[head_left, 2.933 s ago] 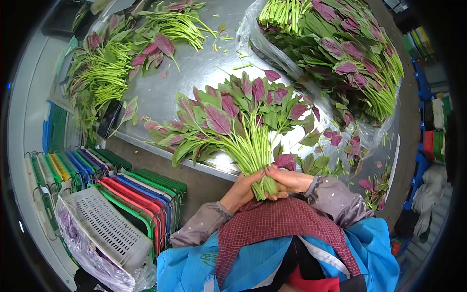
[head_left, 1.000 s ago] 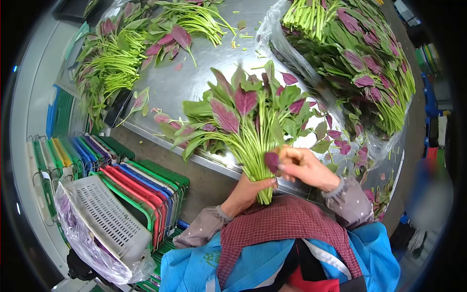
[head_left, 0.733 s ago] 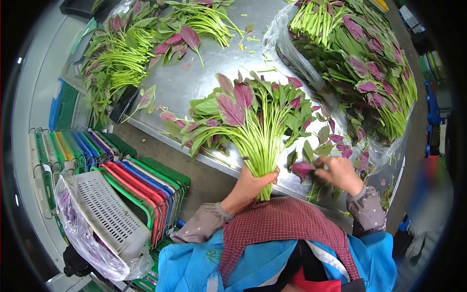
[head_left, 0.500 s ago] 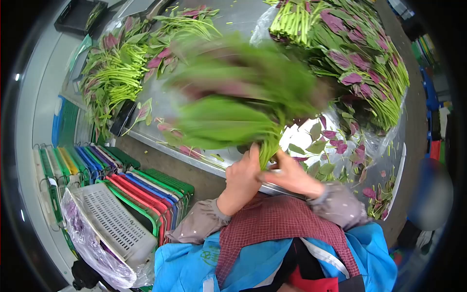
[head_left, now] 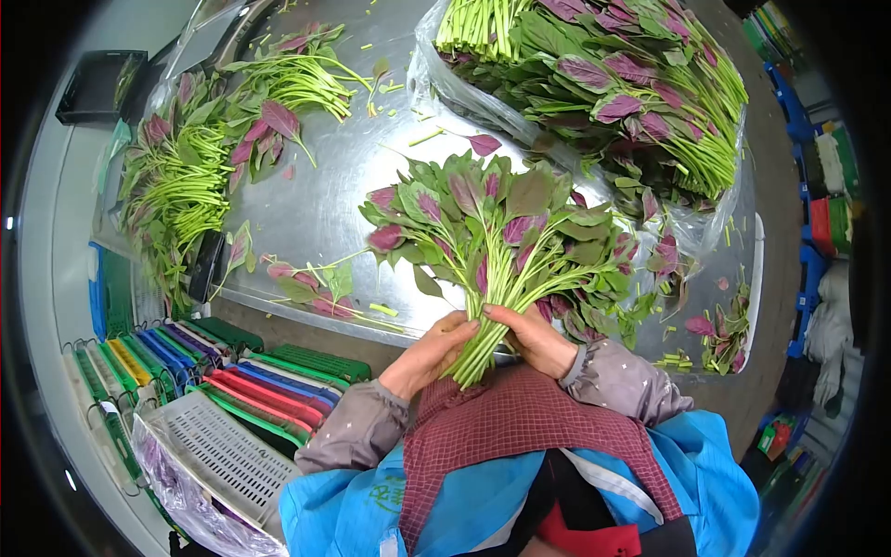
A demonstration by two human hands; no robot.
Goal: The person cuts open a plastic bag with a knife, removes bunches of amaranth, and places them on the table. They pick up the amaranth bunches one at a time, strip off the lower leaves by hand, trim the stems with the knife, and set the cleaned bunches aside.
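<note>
A bunch of leafy greens with purple-marked leaves (head_left: 497, 232) fans out over the metal table (head_left: 343, 186), its stems gathered in front of the checked apron. My left hand (head_left: 429, 356) is closed round the left side of the stems. On their right side, my right hand (head_left: 536, 342) grips them too, thumb on top. The stem ends stick out below both hands, toward my body. Loose leaves and cut stem pieces lie beside and beyond the bunch.
A large pile of greens (head_left: 640, 102) lies on clear plastic at the back right. Smaller heaps (head_left: 190, 176) rest at the left. Colored crates (head_left: 269, 390) and a light perforated basket (head_left: 218, 450) stand at the lower left. A black tray (head_left: 100, 86) sits at the upper left.
The bunch, blurred and leaning left before, is now sharp and spread out pointing away from me. Both hands still hold its stems. The view has shifted slightly.
</note>
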